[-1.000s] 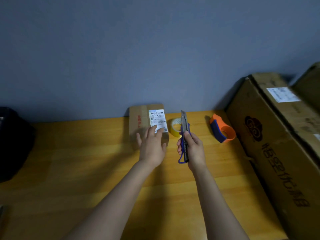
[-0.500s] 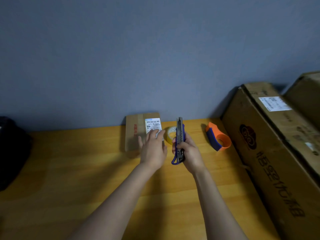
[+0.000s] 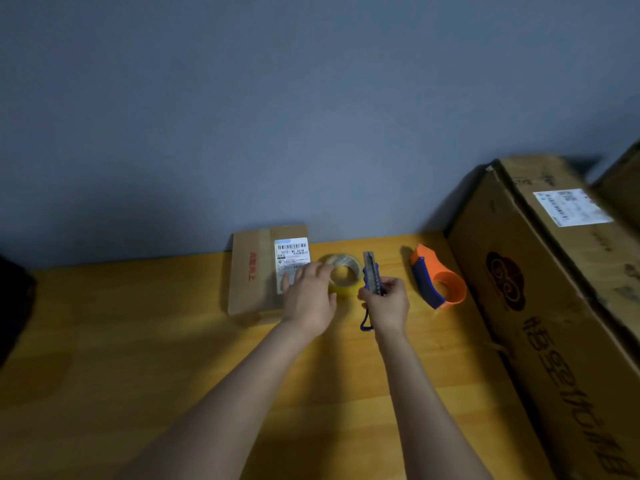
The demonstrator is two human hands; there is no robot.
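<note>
Free across bare yellow wooden tabletop left of the left hand and nearer than both hands. Blocked just beyond the left hand by flat brown cardboard parcel and yellowish clear tape roll. Slim gap between hands, narrowed by blue-handled utility knife in the right hand. Right of it, short bare stretch, then orange-and-blue plastic tape dispenser and large brown cardboard carton.

left hand: bare | right hand: bare | forearms: bare, uncovered down to frame edge
</note>
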